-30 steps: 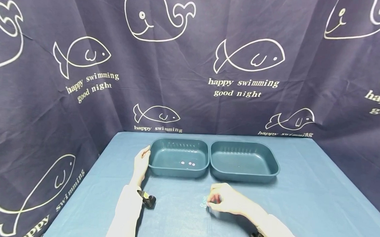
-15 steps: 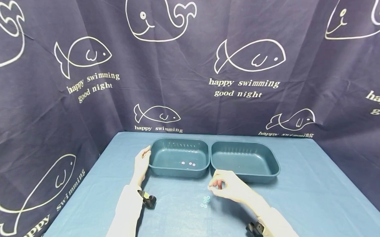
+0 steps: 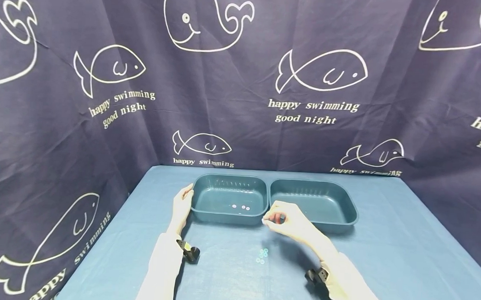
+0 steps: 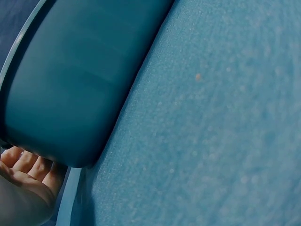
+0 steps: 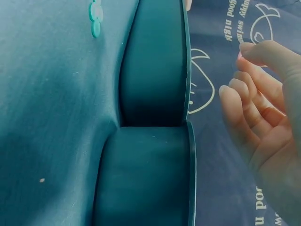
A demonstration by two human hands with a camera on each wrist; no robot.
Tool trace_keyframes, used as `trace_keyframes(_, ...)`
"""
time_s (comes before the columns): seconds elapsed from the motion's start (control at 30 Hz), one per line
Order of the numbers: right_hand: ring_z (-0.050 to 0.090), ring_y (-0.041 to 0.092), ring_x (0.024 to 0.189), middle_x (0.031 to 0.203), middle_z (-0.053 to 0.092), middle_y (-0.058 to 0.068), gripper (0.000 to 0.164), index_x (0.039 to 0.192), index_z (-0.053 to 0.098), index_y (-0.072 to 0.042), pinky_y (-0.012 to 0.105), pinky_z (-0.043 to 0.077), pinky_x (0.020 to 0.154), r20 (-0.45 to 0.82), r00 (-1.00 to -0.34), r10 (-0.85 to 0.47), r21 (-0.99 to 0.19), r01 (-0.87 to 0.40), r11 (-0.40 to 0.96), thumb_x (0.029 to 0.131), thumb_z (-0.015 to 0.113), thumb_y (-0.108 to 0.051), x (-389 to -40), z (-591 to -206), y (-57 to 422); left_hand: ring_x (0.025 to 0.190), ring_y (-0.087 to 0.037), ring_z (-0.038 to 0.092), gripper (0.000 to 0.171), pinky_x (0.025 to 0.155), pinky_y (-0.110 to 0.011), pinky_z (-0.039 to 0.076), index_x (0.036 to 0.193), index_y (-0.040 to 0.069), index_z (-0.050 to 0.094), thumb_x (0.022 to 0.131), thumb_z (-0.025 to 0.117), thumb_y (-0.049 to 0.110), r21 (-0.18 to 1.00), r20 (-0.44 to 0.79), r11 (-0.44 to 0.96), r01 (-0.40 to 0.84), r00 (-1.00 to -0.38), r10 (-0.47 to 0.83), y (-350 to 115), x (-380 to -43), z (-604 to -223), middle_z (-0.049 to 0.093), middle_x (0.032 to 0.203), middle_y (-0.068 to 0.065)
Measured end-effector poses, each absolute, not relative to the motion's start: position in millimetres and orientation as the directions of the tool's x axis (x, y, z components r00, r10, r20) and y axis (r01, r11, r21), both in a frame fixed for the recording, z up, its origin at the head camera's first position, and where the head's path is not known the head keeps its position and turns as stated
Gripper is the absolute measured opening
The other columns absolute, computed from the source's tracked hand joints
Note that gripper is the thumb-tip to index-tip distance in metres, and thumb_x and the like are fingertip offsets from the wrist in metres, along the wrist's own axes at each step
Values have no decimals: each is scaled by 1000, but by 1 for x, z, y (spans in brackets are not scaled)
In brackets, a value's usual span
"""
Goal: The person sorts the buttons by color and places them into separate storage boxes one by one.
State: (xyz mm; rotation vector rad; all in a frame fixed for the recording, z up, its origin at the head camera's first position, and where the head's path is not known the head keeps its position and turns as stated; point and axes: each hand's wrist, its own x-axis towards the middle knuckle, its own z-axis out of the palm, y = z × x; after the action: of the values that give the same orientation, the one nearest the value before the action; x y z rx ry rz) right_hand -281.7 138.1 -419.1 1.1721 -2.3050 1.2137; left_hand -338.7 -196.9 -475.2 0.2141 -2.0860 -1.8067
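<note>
My right hand (image 3: 287,220) is raised at the front where two teal plastic bins meet. Its thumb and index fingertip pinch a tiny pinkish piece (image 5: 240,55), mostly hidden by the fingers. At the left end of the left bin (image 3: 226,218), my left hand (image 3: 182,204) grips the rim and end wall. In the left wrist view its curled fingers (image 4: 28,162) show behind the bin's end. Three small pale pink button-like discs (image 3: 234,206) lie inside the left bin. Several teal button-like discs (image 3: 262,261) form a small cluster on the table in front.
The right bin (image 3: 335,226) stands side by side with the left one, partly covered by my right hand. A blue cloth covers the table (image 3: 397,246). Behind it hangs a dark curtain (image 3: 251,79) with fish and whale drawings.
My right hand has lifted from the teal disc cluster and moved away from me up to the bins' front edge, carrying the tiny piece. The left hand stays at the left bin.
</note>
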Motion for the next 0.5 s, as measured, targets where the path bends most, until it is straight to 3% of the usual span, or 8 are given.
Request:
trace_keyframes(0.2, 52, 3, 60, 72, 62, -9, 11, 83, 71, -19, 25, 49, 55, 512, -683, -521, -585, -722, 370, 76, 77, -13, -291, -411, 130, 128, -35, 46, 36, 110, -43, 35, 130, -3, 51, 96, 47, 7, 976, 185, 176, 128, -915, -359, -198, -338, -473, 49, 137, -22)
trace_keyframes(0.5, 51, 0, 61, 72, 60, -11, 8, 85, 71, -19, 19, 47, 56, 523, -666, -531, -554, -740, 382, 78, 74, -16, -303, -408, 118, 128, -35, 45, 37, 110, -43, 35, 131, -3, 51, 96, 48, 8, 977, 184, 169, 132, -920, -347, -197, -337, -474, 48, 137, -22)
